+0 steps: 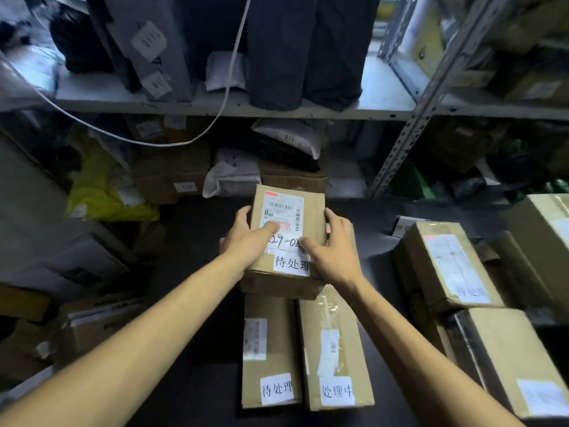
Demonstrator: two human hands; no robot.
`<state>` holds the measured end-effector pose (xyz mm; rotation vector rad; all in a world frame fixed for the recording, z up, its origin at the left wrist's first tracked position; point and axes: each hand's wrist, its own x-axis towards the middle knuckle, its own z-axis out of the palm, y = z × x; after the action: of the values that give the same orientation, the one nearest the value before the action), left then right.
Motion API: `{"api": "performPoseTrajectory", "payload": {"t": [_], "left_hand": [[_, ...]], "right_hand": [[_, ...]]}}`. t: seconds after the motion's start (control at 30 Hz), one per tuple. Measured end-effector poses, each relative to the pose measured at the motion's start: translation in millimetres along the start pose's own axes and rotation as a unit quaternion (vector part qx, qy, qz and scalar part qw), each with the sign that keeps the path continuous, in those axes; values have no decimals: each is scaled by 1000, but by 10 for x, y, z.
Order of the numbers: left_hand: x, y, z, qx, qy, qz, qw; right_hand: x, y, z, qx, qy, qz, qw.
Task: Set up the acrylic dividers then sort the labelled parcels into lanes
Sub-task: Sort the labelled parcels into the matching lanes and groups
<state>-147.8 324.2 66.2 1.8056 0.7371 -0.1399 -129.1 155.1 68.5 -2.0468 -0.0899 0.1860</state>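
labelled parcel (311, 211) held at 12 o'clock, left hand (246, 238) and right hand (334, 251) clamped on its sides

The left hand (246, 238) and right hand (334, 248) are covering parts of the handwritten number on the held parcel (312, 211). Its shipping label (284, 211) is showing print too small to read. The held parcel is hiding the far ends of the near-left parcel (271, 334) and near-right parcel (335, 343). A small sign (405, 225) is sitting half hidden behind a side parcel (446, 266), its text blurring. A large box (545, 229) is running off the right edge.
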Motion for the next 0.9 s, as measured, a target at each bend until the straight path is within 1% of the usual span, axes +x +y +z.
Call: {"api": "performPoseTrajectory", "payload": {"t": [0.07,0.23,0.37,0.53,0.73,0.9], "left_hand": [[-226,-16,51,0,0,9,1000],[-872,22,312,-25,-7,40,999],[-1504,115,694,-31,-25,71,997],[-1995,205,1126,-41,-36,87,995],[-2284,445,1544,-53,-63,98,992],[-2201,677,1934,-44,-72,109,990]], "right_hand": [[-199,28,-130,21,9,1,1000],[-719,102,-571,26,35,-27,999],[-1215,203,-1106,25,76,-33,996],[-1601,288,-1727,2,94,-36,995],[-1773,385,-2228,13,103,-29,994],[-1577,568,-2591,23,126,-24,992]]}}
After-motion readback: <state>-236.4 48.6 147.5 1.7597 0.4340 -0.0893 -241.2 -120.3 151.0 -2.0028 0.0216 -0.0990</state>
